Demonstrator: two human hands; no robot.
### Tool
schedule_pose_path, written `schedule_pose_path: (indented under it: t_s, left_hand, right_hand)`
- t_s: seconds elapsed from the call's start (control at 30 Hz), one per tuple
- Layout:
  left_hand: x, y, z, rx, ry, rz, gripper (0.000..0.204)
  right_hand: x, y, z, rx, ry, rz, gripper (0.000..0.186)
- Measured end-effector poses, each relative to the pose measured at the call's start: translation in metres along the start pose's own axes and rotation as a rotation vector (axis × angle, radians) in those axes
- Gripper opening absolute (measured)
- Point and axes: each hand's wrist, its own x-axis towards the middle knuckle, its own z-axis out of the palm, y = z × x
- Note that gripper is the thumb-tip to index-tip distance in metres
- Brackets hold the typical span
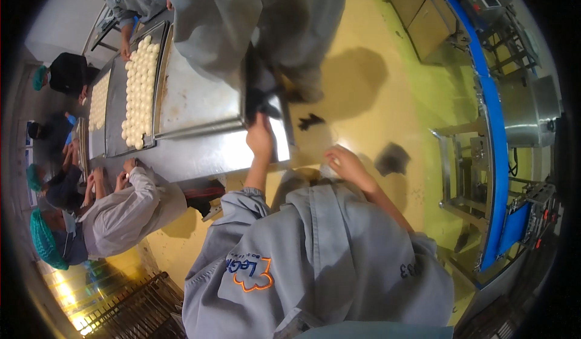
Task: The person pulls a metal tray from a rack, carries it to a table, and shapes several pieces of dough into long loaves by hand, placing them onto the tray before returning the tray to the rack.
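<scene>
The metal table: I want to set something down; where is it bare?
The table looks bare along a strip between the large tray and the near edge, left of your left hand. Farther left is crowded: dough balls and co-workers' hands.

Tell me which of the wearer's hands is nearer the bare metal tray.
Left. The left hand is close to the near right corner of the bare metal tray, contact unclear; the right hand is farther right, past the table, above the yellow floor.
</scene>
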Motion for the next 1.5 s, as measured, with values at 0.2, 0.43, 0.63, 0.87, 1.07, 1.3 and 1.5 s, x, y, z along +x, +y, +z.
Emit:
schedule_pose_path:
  t_s: [0.2, 0.43, 0.63, 0.87, 1.07, 1.3, 1.5]
  left_hand:
    - [0.000, 0.024, -0.010, -0.015, 0.176, 0.539, 0.017]
    - [0.025, 0.009, 0.012, 0.208, -0.013, 0.256, 0.014]
    - [0.020, -0.022, 0.012, 0.074, -0.165, 0.199, 0.015]
    - [-0.029, -0.041, 0.008, -0.182, 0.407, 0.366, 0.018]
    - [-0.027, -0.108, -0.023, -0.570, -0.058, -0.033, 0.018]
    - [-0.062, -0.220, -0.055, -0.921, -0.310, 0.195, 0.019]
    - [-0.179, -0.371, -0.130, -0.845, -1.149, -0.008, 0.042]
  right_hand:
    - [0.005, 0.016, 0.005, 0.030, -0.040, 0.034, 0.016]
    - [0.035, -0.012, 0.025, 0.010, -0.335, -0.051, 0.019]
    - [0.040, -0.032, 0.044, -0.121, -0.400, -0.130, 0.023]
    - [0.040, -0.036, 0.075, 0.049, -0.462, -0.037, 0.023]
    - [0.054, -0.094, 0.125, 0.028, -0.482, -0.042, 0.023]
    - [0.091, -0.177, 0.191, -0.121, -0.439, -0.272, 0.016]
    - [0.157, -0.181, 0.248, -0.249, -0.219, -0.321, 0.014]
